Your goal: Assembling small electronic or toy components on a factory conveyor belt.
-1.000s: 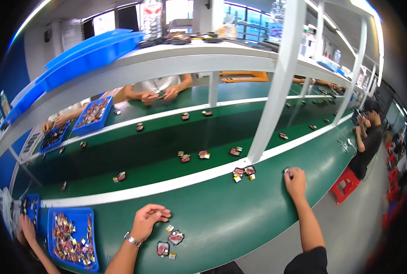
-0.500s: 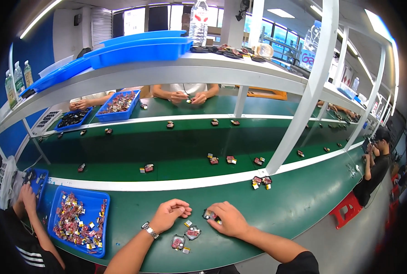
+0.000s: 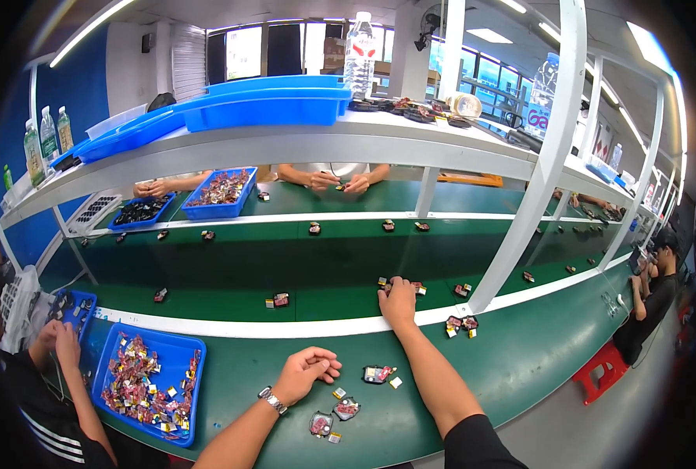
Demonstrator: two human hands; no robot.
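part half hidden under right hand

The right hand covers whatever lies under it on the conveyor belt, and the small parts near the left hand are too small to identify.

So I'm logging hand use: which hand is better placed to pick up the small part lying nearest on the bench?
Probably left. The left hand rests curled beside the part; the right hand is stretched out onto the belt.
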